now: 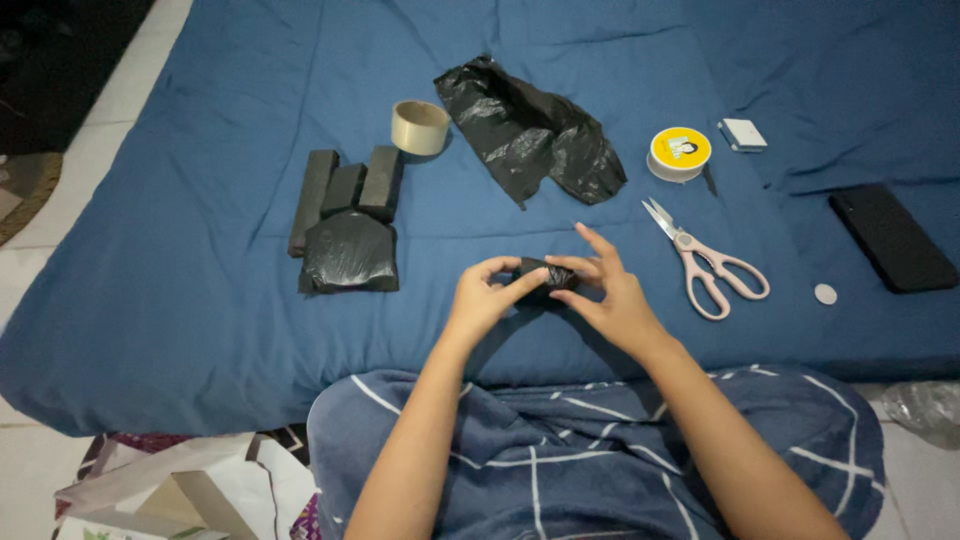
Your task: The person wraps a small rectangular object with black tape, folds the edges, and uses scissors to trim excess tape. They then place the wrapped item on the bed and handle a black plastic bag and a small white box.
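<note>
Just beyond the person's lap, both hands meet over the blue mattress point(180, 330): the left hand point(482, 298) and right hand point(607, 293) each pinch one end of a small black-wrapped bundle point(545, 275), fingers closed round it. Right lie pink-handled scissors point(705, 265). Left sits a wrapped black package point(349, 252). Farther off rest a tape roll point(419, 127) and crumpled black plastic bag point(530, 130).

bundle: a small black plastic-wrapped bundle point(545, 276) is held between the left hand point(482, 298) and the right hand point(608, 290), above the blue quilted mattress point(200, 300).
left: a black plastic-wrapped packet point(349, 254) is laid before three dark rectangular blocks point(345, 188).
behind: a roll of beige tape point(419, 127) is set left of a crumpled black plastic bag point(530, 130).
right: pink-handled steel scissors point(705, 260) are laid before a round yellow-topped spool point(679, 153); a flat black phone point(892, 238) is placed farther right.
</note>
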Tool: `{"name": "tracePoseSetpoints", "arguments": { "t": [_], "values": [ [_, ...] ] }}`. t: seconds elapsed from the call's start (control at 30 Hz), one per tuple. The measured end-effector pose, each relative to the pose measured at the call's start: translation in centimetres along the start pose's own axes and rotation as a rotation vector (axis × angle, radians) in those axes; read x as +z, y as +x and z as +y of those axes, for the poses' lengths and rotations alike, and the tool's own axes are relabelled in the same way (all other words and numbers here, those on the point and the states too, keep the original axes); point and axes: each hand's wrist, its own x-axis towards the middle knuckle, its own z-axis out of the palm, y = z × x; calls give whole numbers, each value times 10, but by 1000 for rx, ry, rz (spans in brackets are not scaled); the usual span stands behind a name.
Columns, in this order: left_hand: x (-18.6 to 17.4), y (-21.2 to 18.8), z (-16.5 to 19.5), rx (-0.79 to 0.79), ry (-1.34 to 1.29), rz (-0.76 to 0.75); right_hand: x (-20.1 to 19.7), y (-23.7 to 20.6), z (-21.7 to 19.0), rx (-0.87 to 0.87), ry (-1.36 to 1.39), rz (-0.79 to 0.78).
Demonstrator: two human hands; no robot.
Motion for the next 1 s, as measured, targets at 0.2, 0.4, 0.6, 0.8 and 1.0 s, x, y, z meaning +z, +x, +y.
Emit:
{"name": "tracePoseSetpoints", "arguments": {
  "t": [0.2,0.4,0.6,0.8,1.0],
  "values": [
    [2,4,-5,70,11,22,4,-4,-10,40,69,72],
    [4,-1,-4,-35,11,75,22,-11,-3,186,295,401],
    [4,-4,-7,43,-83,35,31,-13,3,232,307,444],
    [4,-5,-10,63,-65,61,28,-11,7,313,369,435],
    [3,-8,-7,56,-69,57,32,-9,6,192,448,422]
  ]
}}
